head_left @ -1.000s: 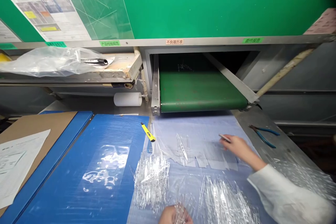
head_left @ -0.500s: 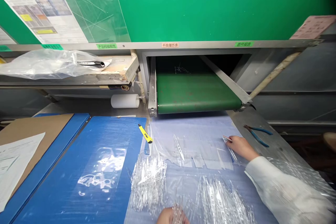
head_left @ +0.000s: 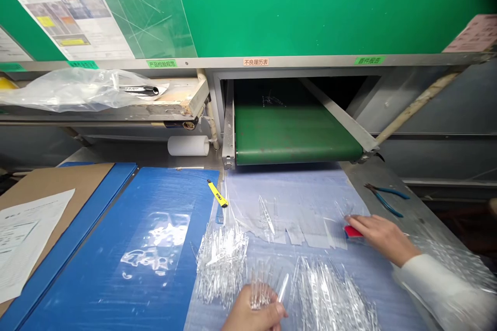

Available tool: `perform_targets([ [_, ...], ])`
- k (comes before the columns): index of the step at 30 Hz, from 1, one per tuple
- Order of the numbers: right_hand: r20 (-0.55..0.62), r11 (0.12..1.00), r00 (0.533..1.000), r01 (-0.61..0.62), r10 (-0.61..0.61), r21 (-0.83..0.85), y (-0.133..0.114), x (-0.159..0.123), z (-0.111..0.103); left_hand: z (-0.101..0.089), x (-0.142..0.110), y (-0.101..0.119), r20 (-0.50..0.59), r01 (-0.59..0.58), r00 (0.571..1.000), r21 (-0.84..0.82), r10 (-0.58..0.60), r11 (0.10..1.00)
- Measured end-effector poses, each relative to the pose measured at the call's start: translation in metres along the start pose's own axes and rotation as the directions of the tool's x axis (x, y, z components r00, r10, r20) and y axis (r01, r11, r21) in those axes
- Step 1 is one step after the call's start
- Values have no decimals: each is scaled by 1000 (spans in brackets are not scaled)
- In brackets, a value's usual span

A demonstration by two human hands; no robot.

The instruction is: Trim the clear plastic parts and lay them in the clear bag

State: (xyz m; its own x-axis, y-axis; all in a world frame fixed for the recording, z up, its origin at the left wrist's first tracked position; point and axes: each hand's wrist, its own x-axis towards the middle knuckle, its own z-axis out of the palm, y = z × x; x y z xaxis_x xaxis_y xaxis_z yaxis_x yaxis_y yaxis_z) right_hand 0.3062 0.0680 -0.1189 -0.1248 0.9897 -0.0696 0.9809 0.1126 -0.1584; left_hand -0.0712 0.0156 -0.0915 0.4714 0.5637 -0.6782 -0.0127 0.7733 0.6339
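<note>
Near the bottom edge, my left hand is closed round a bunch of thin clear plastic pieces. One brighter piece stands out by its thumb. At the right of the work surface, my right hand has its fingers closed on a small red-and-blue object, whose kind I cannot make out. A thin clear piece lies just beyond those fingertips. To the left of my left hand lies a heap of clear plastic pieces; a larger pile is to its right. A single clear piece rests on the film-covered sheet.
Ahead is a green conveyor belt with a few clear pieces on it. A yellow utility knife lies by a blue board. Blue-handled pliers are at the right. A white roll sits under a shelf.
My left hand has risen further into view with its bunch. My right hand, which held a thin stick near a clear piece, has moved slightly right and down onto the red-and-blue object.
</note>
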Motion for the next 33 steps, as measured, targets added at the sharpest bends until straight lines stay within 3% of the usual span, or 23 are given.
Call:
perform_targets([
  [5, -26, 995, 995, 96, -97, -36, 15, -22, 14, 4, 2, 12, 52, -38, 998, 35, 37, 999],
  [9, -82, 984, 987, 131, -141, -123, 18, -36, 5, 6, 2, 19, 54, -75, 996, 67, 71, 995],
  [11, -90, 992, 993, 60, -70, -108, 8, -38, -2, 10, 0, 25, 73, -104, 992, 51, 100, 993],
  [13, -112, 990, 984, -138, 140, 25, -16, -39, -7, 14, -3, 33, 87, -150, 985, 17, 148, 989],
  [15, -64, 892, 925, -340, 374, 297, -51, -40, -13, 19, -7, 38, 86, -190, 978, 4, 189, 982],
  [17, 59, 751, 934, -320, 354, 578, -93, -44, -19, 22, -11, 40, 80, -227, 971, 37, 224, 973],
  [19, 106, 674, 937, -315, 333, 668, -134, -49, -27, 23, -13, 38, 56, -265, 964, 99, 260, 959],
  [24, -69, 721, 973, -115, 221, 684, -207, -53, -46, 24, -17, 29, -73, -324, 931, 294, 359, 899],
  [27, -160, 800, 975, -29, 155, 600, -221, -46, -42, 22, -17, 27, 22, -503, 832, 451, 554, 737],
  [31, -205, 880, 962, -64, 180, 470, -215, -39, -27, 16, -13, 20, 150, -739, 569, 524, 808, 423],
  [33, -178, 859, 965, -77, 191, 506, -213, -39, -24, 13, -9, 14, 174, -751, 504, 572, 846, 330],
])
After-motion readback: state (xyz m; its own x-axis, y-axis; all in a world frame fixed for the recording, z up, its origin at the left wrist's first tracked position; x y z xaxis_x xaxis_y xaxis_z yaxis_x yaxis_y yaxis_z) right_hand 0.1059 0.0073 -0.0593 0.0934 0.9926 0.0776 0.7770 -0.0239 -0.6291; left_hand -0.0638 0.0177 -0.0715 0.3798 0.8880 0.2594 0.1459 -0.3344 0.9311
